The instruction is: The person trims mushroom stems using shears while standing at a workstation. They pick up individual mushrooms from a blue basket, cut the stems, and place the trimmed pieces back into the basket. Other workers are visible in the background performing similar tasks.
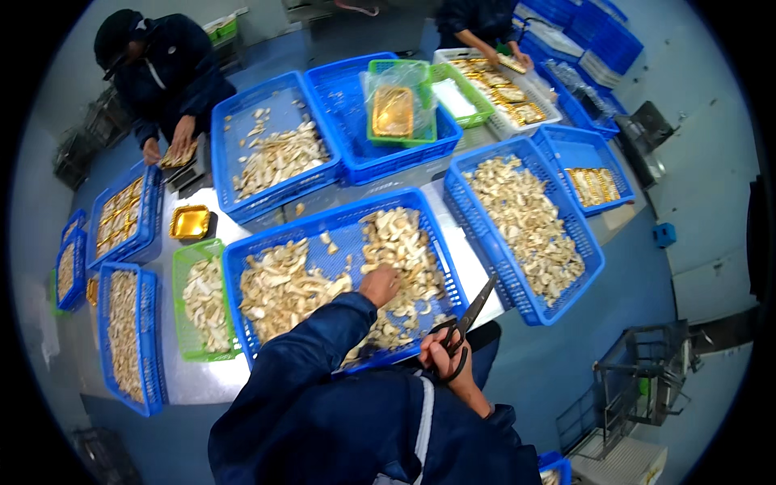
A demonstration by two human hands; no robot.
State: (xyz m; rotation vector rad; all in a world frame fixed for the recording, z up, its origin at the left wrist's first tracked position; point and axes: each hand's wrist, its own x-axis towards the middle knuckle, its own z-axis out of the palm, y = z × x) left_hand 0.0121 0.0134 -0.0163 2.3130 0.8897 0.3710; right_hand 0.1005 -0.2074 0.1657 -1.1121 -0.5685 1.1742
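My left hand [381, 285] reaches into a blue plastic crate [327, 227] and rests at the edge of a pile of pale mushroom pieces [403, 242]. Its fingertips are hidden, so whether it grips a piece is unclear. A second heap of mushroom pieces [285, 285] lies in the left half of the same crate. My right hand [445, 361] holds dark scissors [470, 318] by the handles, beside the crate's near right corner. The scissor blades look closed and point up and to the right.
On the right stands another blue crate [585, 291] of mushroom pieces; a green basket [182, 327] of slices is at the left. A gold tray [190, 222] sits beyond it. One person [163, 79] handles a filled tray at the far left; another person [485, 24] works at the back.
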